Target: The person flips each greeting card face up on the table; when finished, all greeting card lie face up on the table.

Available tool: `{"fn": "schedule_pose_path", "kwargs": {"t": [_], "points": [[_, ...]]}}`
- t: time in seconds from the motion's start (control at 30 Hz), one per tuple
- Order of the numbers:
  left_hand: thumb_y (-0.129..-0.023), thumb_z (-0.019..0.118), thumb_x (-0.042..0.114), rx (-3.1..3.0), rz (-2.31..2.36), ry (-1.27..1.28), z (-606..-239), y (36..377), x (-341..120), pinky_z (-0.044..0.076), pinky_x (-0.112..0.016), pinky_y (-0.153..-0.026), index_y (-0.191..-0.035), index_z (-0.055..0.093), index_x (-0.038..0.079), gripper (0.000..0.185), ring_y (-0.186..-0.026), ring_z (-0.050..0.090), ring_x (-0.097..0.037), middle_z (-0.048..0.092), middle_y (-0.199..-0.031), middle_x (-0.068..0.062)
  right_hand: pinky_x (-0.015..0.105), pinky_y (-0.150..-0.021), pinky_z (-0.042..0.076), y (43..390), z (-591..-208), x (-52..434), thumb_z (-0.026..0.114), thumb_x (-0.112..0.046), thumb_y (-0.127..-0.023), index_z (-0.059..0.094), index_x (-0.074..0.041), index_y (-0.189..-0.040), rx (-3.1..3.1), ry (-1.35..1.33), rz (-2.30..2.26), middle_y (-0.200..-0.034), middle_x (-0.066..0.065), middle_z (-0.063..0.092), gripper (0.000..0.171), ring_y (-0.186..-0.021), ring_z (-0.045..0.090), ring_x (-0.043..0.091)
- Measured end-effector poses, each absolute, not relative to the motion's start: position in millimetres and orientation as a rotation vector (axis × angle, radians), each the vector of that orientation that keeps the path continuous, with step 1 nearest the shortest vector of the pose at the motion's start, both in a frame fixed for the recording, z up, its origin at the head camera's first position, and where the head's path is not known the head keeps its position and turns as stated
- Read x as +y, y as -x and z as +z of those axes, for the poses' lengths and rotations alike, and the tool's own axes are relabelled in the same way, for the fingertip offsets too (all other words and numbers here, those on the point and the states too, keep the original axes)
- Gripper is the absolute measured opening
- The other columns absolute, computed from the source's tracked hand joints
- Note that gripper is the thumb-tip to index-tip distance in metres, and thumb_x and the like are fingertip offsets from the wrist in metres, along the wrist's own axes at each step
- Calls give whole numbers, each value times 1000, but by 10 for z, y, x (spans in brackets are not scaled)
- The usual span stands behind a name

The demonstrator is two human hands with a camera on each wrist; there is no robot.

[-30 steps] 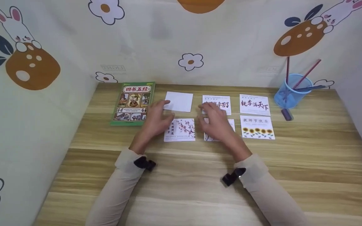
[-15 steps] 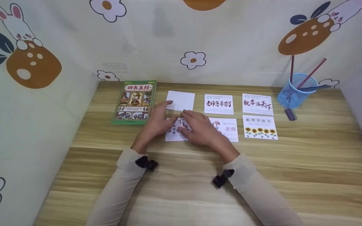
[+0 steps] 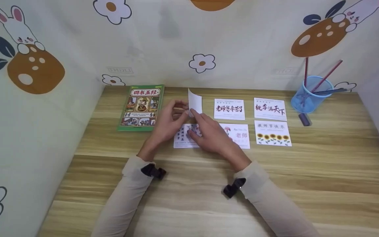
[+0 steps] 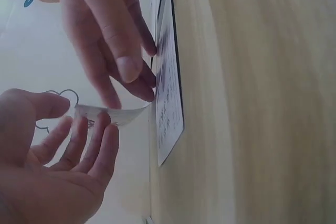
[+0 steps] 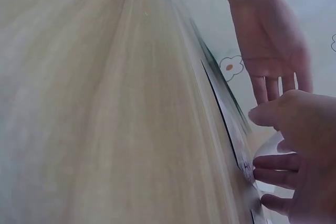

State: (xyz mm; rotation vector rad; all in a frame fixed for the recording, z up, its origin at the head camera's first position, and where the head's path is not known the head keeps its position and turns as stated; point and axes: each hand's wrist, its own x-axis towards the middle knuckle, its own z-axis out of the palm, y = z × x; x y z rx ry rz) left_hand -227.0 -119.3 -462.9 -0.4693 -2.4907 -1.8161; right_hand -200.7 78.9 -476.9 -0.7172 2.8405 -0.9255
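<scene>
A blank-backed white card (image 3: 195,102) stands raised along its left side and bends upward in the head view. My left hand (image 3: 168,123) has its fingers against the card's lifted side, the thumb held apart from them. My right hand (image 3: 211,133) lies palm down, fingertips at the card's near edge. Beneath that hand a plum-blossom card (image 3: 183,140) is partly covered, as is a card with pink flowers (image 3: 239,136). In the left wrist view the bent card (image 4: 126,115) shows print on its underside, between the fingers of both hands.
To the left lies a green comic-style book (image 3: 140,107). Two calligraphy cards, the nearer one (image 3: 229,109) and the farther one (image 3: 269,109), and a sunflower card (image 3: 272,133) lie rightward. A blue pencil cup (image 3: 309,97) and a dark eraser-like block (image 3: 304,119) stand beyond.
My right hand has moved left from the middle cards to the blank card. The card, flat before, now has its left side lifted and bent by my left fingers.
</scene>
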Motion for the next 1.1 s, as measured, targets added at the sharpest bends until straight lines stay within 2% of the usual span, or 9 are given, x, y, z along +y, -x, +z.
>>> {"fn": "schedule_pose_path", "kwargs": {"t": [0.1, 0.23, 0.37, 0.5, 0.57, 0.7, 0.83, 1.0, 1.1], "points": [[-109, 64, 14, -2506, -1855, 460, -4654, 2267, -1169, 56, -42, -114, -140, 55, 0, 36, -128, 69, -33, 65, -136, -18, 48, -118, 51, 2009, -4783, 780, 66, -35, -107, 34, -14, -170, 2870, 700, -999, -153, 12, 58, 73, -136, 62, 32], [-116, 51, 29, -2541, -1862, 438, -4671, 2253, -1152, 50, -46, -121, -150, 52, 2, 43, -134, 67, -32, 69, -139, -18, 46, -120, 51, 2023, -4799, 763, 66, -30, -107, 42, -10, -166, 2895, 685, -1119, -154, 13, 58, 67, -139, 62, 30], [-119, 37, 36, -2569, -1850, 494, -4655, 2235, -1128, 47, -46, -123, -151, 56, 10, 46, -132, 68, -29, 74, -132, -15, 44, -114, 56, 2066, -4797, 751, 67, -25, -106, 55, -6, -148, 2850, 627, -1368, -142, 13, 68, 47, -131, 69, 28], [-120, 33, 37, -2636, -1811, 580, -4662, 2236, -1116, 46, -47, -124, -149, 61, 12, 47, -137, 65, -29, 72, -139, -15, 41, -107, 61, 2101, -4797, 758, 66, -21, -106, 54, -7, -138, 2737, 550, -1580, -133, 12, 75, 37, -123, 75, 25], [-119, 34, 38, -2710, -1710, 619, -4675, 2236, -1128, 43, -47, -127, -150, 61, 12, 49, -143, 59, -30, 66, -148, -15, 40, -105, 62, 2108, -4801, 767, 65, -22, -107, 51, -8, -142, 2715, 532, -1593, -132, 12, 76, 41, -120, 76, 24], [-117, 39, 43, -2902, -1387, 703, -4694, 2216, -1192, 34, -56, -131, -156, 57, 16, 51, -159, 40, -35, 45, -168, -15, 41, -101, 63, 2108, -4804, 782, 67, -26, -105, 49, -10, -148, 2778, 479, -1502, -132, 8, 77, 49, -117, 77, 22], [-115, 43, 47, -3044, -1166, 799, -4690, 2191, -1267, 21, -59, -136, -163, 49, 20, 56, -169, 19, -36, 27, -180, -10, 48, -105, 60, 2100, -4794, 795, 69, -29, -103, 46, -11, -154, 2878, 358, -1418, -139, 10, 70, 58, -123, 73, 27], [-115, 42, 49, -3125, -1105, 868, -4694, 2194, -1302, 13, -56, -138, -169, 38, 18, 63, -170, 12, -38, 29, -180, -8, 54, -116, 53, 2099, -4782, 814, 71, -30, -101, 22, -10, -169, 2914, 220, -1440, -159, 21, 56, 86, -141, 62, 37], [-115, 43, 48, -3133, -1091, 862, -4700, 2200, -1319, 12, -56, -138, -170, 35, 17, 65, -170, 12, -39, 28, -180, -10, 54, -122, 47, 2103, -4782, 818, 70, -30, -101, 16, -10, -173, 2927, 205, -1427, -170, 20, 44, 92, -150, 53, 38]]}}
